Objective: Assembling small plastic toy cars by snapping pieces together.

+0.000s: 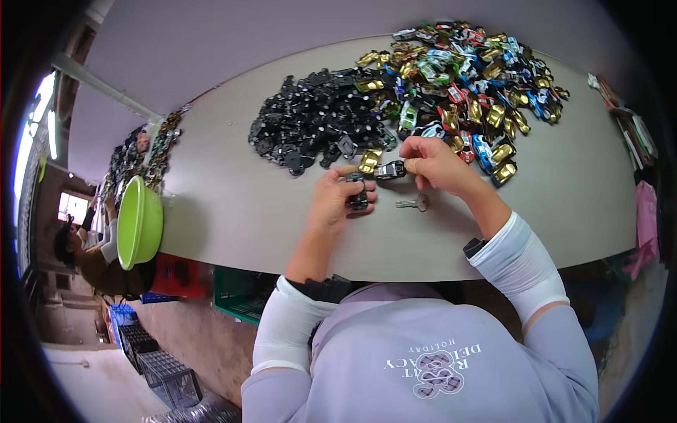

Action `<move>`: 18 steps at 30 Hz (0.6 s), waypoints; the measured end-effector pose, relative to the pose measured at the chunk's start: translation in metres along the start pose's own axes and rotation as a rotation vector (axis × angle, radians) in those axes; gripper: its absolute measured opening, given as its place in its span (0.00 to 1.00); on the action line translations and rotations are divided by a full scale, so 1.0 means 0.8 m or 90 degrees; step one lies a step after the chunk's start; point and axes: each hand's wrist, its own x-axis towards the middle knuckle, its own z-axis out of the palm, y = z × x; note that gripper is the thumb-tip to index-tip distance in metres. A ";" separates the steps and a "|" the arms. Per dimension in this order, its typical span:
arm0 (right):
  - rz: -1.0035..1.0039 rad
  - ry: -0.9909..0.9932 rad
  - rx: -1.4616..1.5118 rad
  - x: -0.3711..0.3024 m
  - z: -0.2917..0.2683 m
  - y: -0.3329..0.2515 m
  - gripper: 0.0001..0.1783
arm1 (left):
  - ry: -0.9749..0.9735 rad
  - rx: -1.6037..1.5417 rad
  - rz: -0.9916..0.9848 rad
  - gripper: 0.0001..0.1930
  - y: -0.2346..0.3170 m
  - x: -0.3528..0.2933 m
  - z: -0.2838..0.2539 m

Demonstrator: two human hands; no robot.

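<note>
My left hand point(330, 199) is closed round a black toy car chassis point(357, 193), its fingers curled under the piece. Just to the right, my right hand point(443, 166) pinches the end of a black and silver toy car chassis point(390, 170) between thumb and fingers. A gold toy car body point(370, 160) lies right behind that chassis, close to my left fingertips. On the tabletop below my right hand rests a small metal key point(413, 203).
A heap of black car chassis point(317, 116) covers the table's far middle, merging into a pile of colourful car bodies point(465, 77) at far right. At the left edge stands a green basin point(139, 222). Beyond it a person point(99, 261) works. Crates point(240, 292) sit below the table.
</note>
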 end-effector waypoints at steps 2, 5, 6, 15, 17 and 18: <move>-0.091 0.124 -0.411 -0.004 -0.002 0.003 0.03 | -0.007 0.009 -0.006 0.20 0.004 -0.002 -0.005; -0.231 0.263 -0.695 -0.011 0.008 0.004 0.07 | -0.027 0.024 -0.014 0.20 0.003 -0.003 -0.013; -0.277 0.269 -0.679 -0.011 0.016 -0.003 0.06 | -0.024 0.006 -0.026 0.19 0.005 -0.004 -0.016; -0.139 0.130 -0.874 0.000 0.056 -0.012 0.10 | -0.137 -0.163 -0.040 0.19 0.013 -0.007 -0.046; -0.192 0.119 -0.637 -0.004 0.061 -0.021 0.14 | -0.179 -0.157 -0.010 0.17 0.016 -0.005 -0.057; -0.163 0.093 -0.563 -0.003 0.065 -0.022 0.18 | -0.189 -0.162 -0.004 0.17 0.018 -0.007 -0.059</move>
